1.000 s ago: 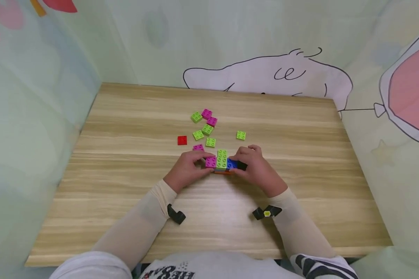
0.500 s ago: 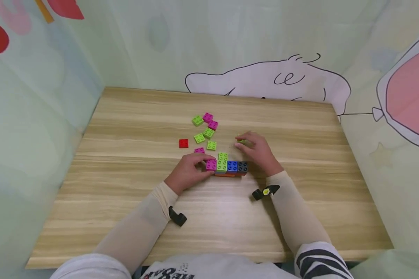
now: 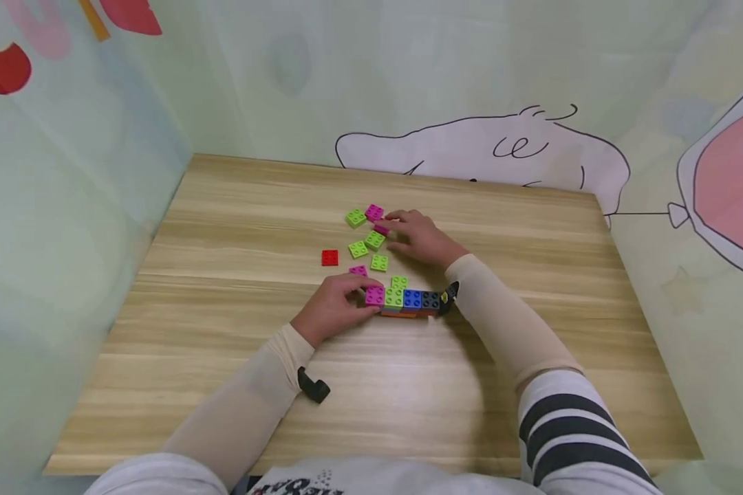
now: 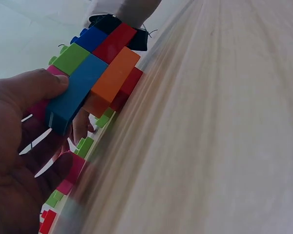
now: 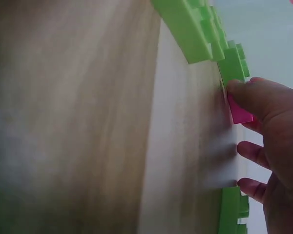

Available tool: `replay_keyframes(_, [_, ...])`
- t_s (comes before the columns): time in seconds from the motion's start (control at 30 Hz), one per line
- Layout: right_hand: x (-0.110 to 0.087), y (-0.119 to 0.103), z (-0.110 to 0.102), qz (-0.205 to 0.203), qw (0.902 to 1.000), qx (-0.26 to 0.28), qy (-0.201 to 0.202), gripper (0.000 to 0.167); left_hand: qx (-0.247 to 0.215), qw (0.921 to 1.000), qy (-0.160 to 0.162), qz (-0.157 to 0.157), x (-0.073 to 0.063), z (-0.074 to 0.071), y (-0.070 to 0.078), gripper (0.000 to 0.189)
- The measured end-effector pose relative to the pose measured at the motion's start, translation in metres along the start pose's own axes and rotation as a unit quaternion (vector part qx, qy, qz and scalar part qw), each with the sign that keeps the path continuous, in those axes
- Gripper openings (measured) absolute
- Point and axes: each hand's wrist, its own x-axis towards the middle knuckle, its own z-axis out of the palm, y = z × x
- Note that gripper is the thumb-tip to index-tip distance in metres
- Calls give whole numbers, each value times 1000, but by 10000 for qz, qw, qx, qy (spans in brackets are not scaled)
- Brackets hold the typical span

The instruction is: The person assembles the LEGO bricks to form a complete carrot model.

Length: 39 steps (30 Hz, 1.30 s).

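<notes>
My left hand (image 3: 331,306) grips the left end of a built block stack (image 3: 412,300), thumb in front and fingers behind. In the left wrist view the stack shows a blue block (image 4: 78,90), an orange block (image 4: 115,75) and red blocks below the top row. That top row is pink, light green, blue and black. Farther back, my right hand (image 3: 424,237) pinches a pink brick (image 5: 240,111) between thumb and fingers. A light green brick (image 5: 230,63) sits right beside that pink one.
Several loose light green bricks (image 3: 358,249) lie behind the stack. Another pink brick (image 3: 374,212) is at the back, one (image 3: 358,271) near my left fingers, and a red brick (image 3: 329,258) farther left. Printed cloth walls (image 3: 248,89) border the wooden table (image 3: 223,240).
My right hand has let go of the stack's right end, passed over the lone light green brick, and reached back left to the pink brick. The left hand keeps its hold.
</notes>
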Motion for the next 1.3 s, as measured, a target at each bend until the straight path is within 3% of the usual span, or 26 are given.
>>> replay_keyframes(0.27, [-2,0,1,-280,9984,77,494,26,-40,10000,25,13,0,2,0,38])
replay_keyframes(0.33, [-7,1,0,-169,9979,180,604,24,-25,10000,29,-40,0,3,0,38])
replay_keyframes(0.43, [-24,-3,-6,143,9920,730,1022,23,-49,9999,22,-118,0,4,1,37])
replay_keyframes(0.5, [-41,-10,-12,342,9829,1156,1392,27,-49,9999,14,-124,0,5,1,37])
replay_keyframes(0.57, [-60,-24,-17,293,9725,1547,1717,29,-41,10000,19,-78,0,5,1,37])
replay_keyframes(0.63, [-78,-40,-19,59,9684,1685,1839,32,-5,10000,19,-19,1,5,1,38])
replay_keyframes(0.77, [-101,-74,-17,-712,9680,1804,1592,34,-26,10000,44,27,2,5,0,39])
replay_keyframes(0.87, [-105,-90,-13,-1056,9725,1594,1332,32,-77,9999,68,45,3,5,-1,39])
replay_keyframes(1.1, [-103,-102,-7,-967,9837,1085,1054,29,-167,9998,8,129,4,5,-3,38])
replay_keyframes(1.3, [-102,-106,-8,-1169,9833,906,1065,27,-219,9997,17,137,3,5,-4,38])
